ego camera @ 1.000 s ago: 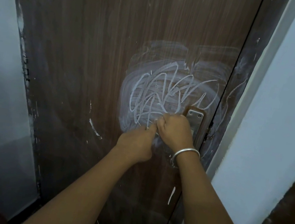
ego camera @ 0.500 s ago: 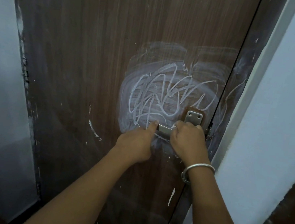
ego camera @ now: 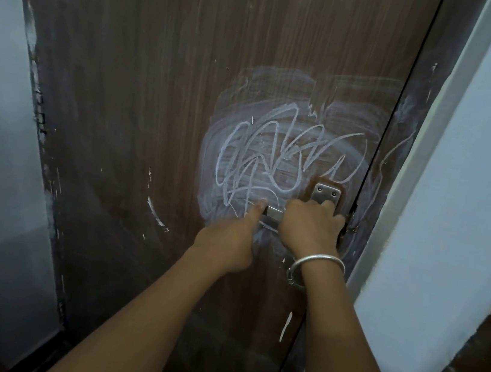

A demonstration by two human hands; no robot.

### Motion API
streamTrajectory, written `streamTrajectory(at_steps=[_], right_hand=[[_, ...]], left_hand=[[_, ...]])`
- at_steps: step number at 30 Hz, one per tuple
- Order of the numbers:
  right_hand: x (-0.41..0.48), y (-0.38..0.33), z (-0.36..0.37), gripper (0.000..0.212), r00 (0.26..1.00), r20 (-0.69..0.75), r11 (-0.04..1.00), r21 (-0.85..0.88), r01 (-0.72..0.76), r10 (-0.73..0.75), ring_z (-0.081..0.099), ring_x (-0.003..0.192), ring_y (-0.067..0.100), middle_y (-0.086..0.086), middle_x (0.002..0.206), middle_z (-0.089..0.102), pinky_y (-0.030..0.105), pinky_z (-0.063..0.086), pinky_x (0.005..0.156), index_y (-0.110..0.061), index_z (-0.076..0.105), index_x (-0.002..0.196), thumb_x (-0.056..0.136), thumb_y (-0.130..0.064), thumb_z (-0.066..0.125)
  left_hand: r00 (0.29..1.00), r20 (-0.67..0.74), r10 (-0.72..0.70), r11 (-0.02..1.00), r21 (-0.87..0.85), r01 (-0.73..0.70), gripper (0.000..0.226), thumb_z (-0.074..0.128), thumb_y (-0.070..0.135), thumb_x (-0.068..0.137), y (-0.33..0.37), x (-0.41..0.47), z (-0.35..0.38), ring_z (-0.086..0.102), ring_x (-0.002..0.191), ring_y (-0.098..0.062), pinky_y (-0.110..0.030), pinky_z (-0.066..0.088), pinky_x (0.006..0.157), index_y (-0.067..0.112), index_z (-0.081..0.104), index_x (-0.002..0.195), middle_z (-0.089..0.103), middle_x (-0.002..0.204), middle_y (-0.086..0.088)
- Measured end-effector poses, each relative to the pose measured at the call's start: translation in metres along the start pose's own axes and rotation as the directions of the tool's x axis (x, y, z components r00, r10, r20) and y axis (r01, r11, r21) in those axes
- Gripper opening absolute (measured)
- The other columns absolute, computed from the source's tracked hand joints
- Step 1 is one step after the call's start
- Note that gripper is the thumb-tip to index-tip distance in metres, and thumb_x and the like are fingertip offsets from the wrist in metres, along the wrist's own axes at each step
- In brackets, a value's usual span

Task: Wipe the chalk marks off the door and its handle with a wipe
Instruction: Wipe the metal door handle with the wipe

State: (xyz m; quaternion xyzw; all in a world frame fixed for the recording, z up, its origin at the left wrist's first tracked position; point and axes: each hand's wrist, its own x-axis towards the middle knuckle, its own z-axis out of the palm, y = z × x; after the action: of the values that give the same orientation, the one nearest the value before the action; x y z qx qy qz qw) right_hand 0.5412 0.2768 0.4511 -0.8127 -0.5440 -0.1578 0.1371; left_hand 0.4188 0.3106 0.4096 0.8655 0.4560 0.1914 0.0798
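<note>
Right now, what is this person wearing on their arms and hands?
No sleeves are in view, and neither the left hand nor the right hand wears a glove. The right wrist carries a silver bangle; the left wrist wears nothing.

We record two forearms in the head view, both bare from the lower edge of the frame up to the hands. The left forearm (ego camera: 139, 328) runs unclothed to the left hand (ego camera: 226, 243). The right forearm (ego camera: 342, 341) is likewise unclothed. On the wrist behind the right hand (ego camera: 307, 229) we note one bangle (ego camera: 322, 259): silver-coloured metal, plain, smooth, rounded in section, with a bright sheen along its upper curve. At its inner side we see a short hanging piece (ego camera: 292, 274) of the same metal, looped or linked; its detail is too small to tell
</note>
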Motion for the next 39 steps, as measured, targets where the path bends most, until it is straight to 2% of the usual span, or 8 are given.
streamTrajectory(at_steps=[5,11,16,22,29,33,36,39], right_hand=[[-0.001,-0.012,0.003,0.029,0.998,-0.029,0.998,0.004,-0.056,0.056,0.039,0.113,0.034,0.012,0.115,0.057,0.047,0.026,0.091,-0.013,0.051,0.116,0.089,-0.014,0.041],[0.001,-0.025,0.003,0.024,0.999,-0.025,0.996,0.075,-0.037,0.039,0.04,0.111,0.031,0.011,0.116,0.057,0.045,0.027,0.09,-0.015,0.055,0.11,0.089,-0.014,0.044],[0.003,-0.04,0.009,0.019,0.996,-0.091,0.993,0.114,0.031,-0.021,0.043,0.108,0.028,0.008,0.109,0.058,0.043,0.03,0.089,-0.017,0.056,0.102,0.089,-0.011,0.044],[0.002,-0.025,0.018,0.027,0.976,-0.188,0.944,0.287,0.165,-0.113,0.049,0.105,0.027,0.004,0.108,0.062,0.038,0.037,0.085,-0.02,0.058,0.109,0.082,-0.023,0.054],[0.006,-0.026,0.02,0.032,0.984,-0.157,0.922,0.364,0.133,-0.08,0.049,0.104,0.027,0.001,0.105,0.063,0.04,0.036,0.084,-0.02,0.052,0.109,0.078,-0.027,0.057],[0.009,-0.025,0.018,0.023,0.986,-0.129,0.942,0.303,0.145,-0.11,0.05,0.103,0.03,0.005,0.103,0.063,0.039,0.036,0.077,-0.015,0.053,0.096,0.08,-0.031,0.054],[0.01,-0.023,0.017,0.016,0.986,-0.114,0.948,0.28,0.152,-0.124,0.052,0.1,0.031,0.007,0.098,0.064,0.036,0.035,0.07,-0.018,0.045,0.081,0.079,-0.029,0.055],[0.007,-0.027,0.023,0.011,0.967,-0.234,0.968,0.202,0.152,-0.104,0.053,0.097,0.029,0.007,0.097,0.064,0.037,0.039,0.072,-0.016,0.053,0.085,0.083,-0.027,0.055]], left_hand=[[1.0,0.016,0.005,0.999,-0.05,-0.004,0.098,0.055,0.014,0.082,-0.003,-0.001,0.001,0.051,0.064,-0.018,-0.035,0.045,0.061,0.045,-0.017,0.14,0.049,0.07,0.001],[0.999,0.036,0.03,0.999,-0.045,-0.029,0.101,0.058,0.013,0.079,-0.006,0.0,0.003,0.059,0.076,-0.025,-0.043,0.052,0.073,0.04,-0.016,0.142,0.053,0.077,-0.002],[0.998,0.048,0.039,0.991,-0.13,-0.032,0.073,0.058,0.025,0.078,-0.013,0.003,0.007,0.063,0.095,-0.029,-0.045,0.051,0.084,0.03,0.017,0.138,0.064,0.104,-0.011],[0.998,0.053,0.02,0.997,-0.075,-0.016,0.093,0.056,0.016,0.077,-0.013,0.003,0.009,0.063,0.089,-0.029,-0.045,0.052,0.08,0.043,-0.009,0.139,0.064,0.097,-0.01],[0.999,0.034,0.014,0.996,-0.093,-0.011,0.071,0.054,0.015,0.078,-0.012,-0.002,0.007,0.062,0.087,-0.029,-0.045,0.053,0.079,0.027,0.022,0.141,0.064,0.097,-0.011],[0.999,0.039,0.008,0.999,-0.035,-0.007,0.073,0.054,0.017,0.081,-0.011,-0.004,0.0,0.062,0.088,-0.027,-0.045,0.053,0.079,0.028,0.018,0.143,0.063,0.097,-0.009],[0.999,0.034,0.006,1.0,-0.011,-0.006,0.085,0.053,0.018,0.081,-0.01,-0.007,0.0,0.059,0.08,-0.024,-0.043,0.053,0.073,0.035,0.0,0.146,0.058,0.085,-0.004],[1.0,0.031,0.004,1.0,0.004,-0.004,0.093,0.054,0.02,0.081,-0.012,-0.007,0.001,0.059,0.083,-0.025,-0.043,0.052,0.077,0.04,-0.011,0.144,0.06,0.092,-0.006]])
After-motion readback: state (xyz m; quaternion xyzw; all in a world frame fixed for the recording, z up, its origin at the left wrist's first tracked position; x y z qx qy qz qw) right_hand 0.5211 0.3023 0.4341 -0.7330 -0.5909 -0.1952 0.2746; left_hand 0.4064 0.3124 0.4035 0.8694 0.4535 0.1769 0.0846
